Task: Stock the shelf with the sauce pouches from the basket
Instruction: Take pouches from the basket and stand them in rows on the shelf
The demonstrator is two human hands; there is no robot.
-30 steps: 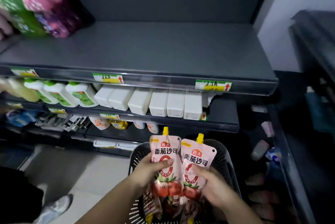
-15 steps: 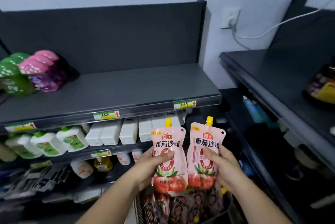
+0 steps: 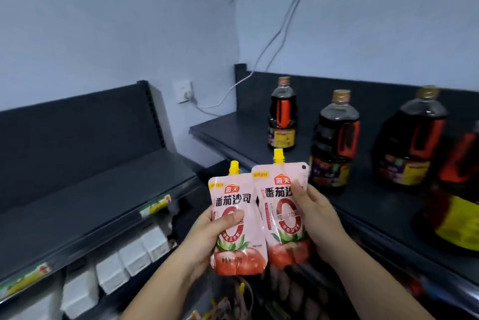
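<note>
The left hand (image 3: pixel 207 231) grips the left sauce pouch (image 3: pixel 236 229) at its middle, thumb across the front. Edge to edge on its right, the right sauce pouch (image 3: pixel 282 216) sits in the right hand's (image 3: pixel 318 221) curled fingers. Both pouches are held upright in mid-air, long axes vertical and yellow spouts up, near the right shelf (image 3: pixel 233 133) with its dark bottles (image 3: pixel 334 138).

Two pink sauce pouches are held upright side by side. Each has a yellow cap on top, a red ring in the middle and a tomato picture at the bottom. The left pouch (image 3: pixel 237 226) is gripped by the left hand (image 3: pixel 207 236), thumb across its front. The right pouch (image 3: pixel 281 213), at its 3 o'clock and slightly higher, touches its edge and is gripped by the right hand (image 3: pixel 318 216). More pouches (image 3: pixel 293 291) lie at 6 o'clock, dark and blurred. The left shelf (image 3: pixel 103 205) runs at 9 o'clock, the right shelf (image 3: pixel 233 135) at 1 o'clock.
</note>
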